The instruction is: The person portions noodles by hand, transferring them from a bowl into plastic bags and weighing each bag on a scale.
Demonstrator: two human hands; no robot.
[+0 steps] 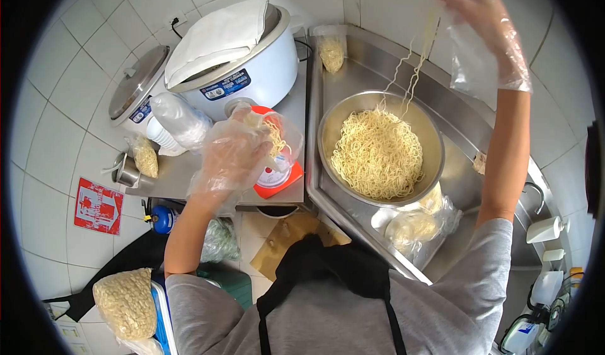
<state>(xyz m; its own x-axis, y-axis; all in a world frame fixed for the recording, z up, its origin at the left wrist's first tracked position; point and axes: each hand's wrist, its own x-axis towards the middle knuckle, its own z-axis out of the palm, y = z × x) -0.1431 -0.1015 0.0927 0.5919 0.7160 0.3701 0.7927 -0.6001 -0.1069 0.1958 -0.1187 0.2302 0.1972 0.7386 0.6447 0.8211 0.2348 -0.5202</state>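
Observation:
My left hand (234, 148), in a clear plastic glove, grips an opened plastic bag (291, 142) with some yellow noodles (276, 134) inside. The bag is at a red kitchen scale (291, 183); whether it rests on the pan is hidden by my hand. High at the upper right, my right hand (482, 22), also gloved, is closed on a few noodle strands (414, 81). These hang down to the noodle heap (378, 156) in a large steel bowl (435, 177).
The bowl sits on a steel sink counter (353, 81). Bagged noodles (331, 54) stand behind it, and more bags (413, 229) lie in front. Left are a large rice cooker (265, 81), a smaller cooker (129, 103), plastic cups (179, 119) and a steel mug (128, 171).

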